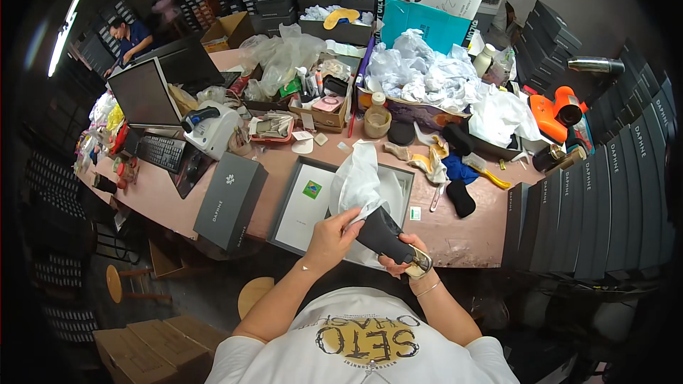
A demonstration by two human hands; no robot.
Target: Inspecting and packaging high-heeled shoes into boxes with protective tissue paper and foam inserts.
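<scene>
left hand [332, 236] pinched on the lower end of a sheet of white tissue paper [358, 183], fingers closed on it right against the opening of a black shoe [384, 233]. right hand [400, 259] wrapped under the same shoe, fingers curled around its gold-trimmed end, holding it tilted just above the near table edge. tissue rising from the shoe up and over an open shoebox [306, 208], grey-rimmed, lined with more white paper and a white card bearing a small green square. directly left of that, a dark grey box lid [229, 199] lying at an angle, close but apart from the open box. right of the box, a black insert [461, 198], a blue cloth [459, 170] and a yellow-handled tool [492, 178] scattered on the pink tabletop [462, 238]. farther right, a row of upright dark shoeboxes [590, 206] walling off that side. behind the open box, a round tan jar [377, 120], a cardboard tray of small bottles [320, 103], a heap of crumpled white paper [420, 71], clear plastic bags [284, 53]. orange tool [558, 110] at far right. to the left rear, a keyboard [162, 151], a handheld scanner on a white stand [206, 124] and a monitor [146, 92]. another person [131, 35] seated far back left, well apart. wooden stool [255, 291] under the table edge beside the left forearm.
</scene>
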